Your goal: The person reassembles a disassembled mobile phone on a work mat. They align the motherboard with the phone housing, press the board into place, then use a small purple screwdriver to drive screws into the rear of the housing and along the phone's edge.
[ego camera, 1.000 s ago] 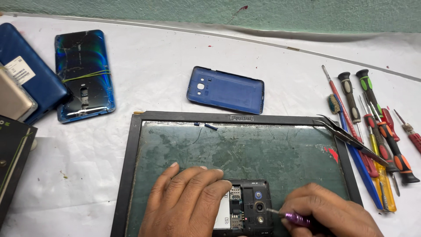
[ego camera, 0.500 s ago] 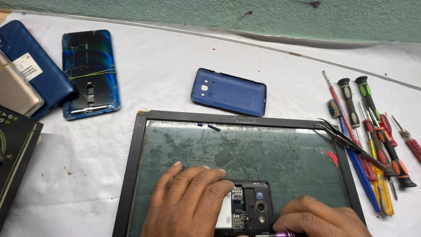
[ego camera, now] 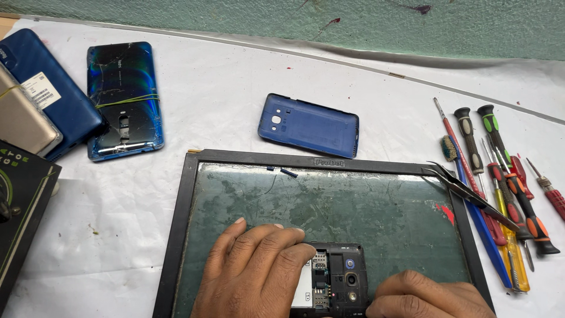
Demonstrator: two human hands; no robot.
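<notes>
At the bench's near edge, the left hand lies flat, fingers spread, on the opened phone on the framed glass mat; the right hand curls closed beside it, its contents hidden.

My one camera sits on my head and looks steeply down and forward at the white-covered bench, close enough that my left hand and right hand are cut off at the bottom edge. The green wall runs along the top edge.
</notes>
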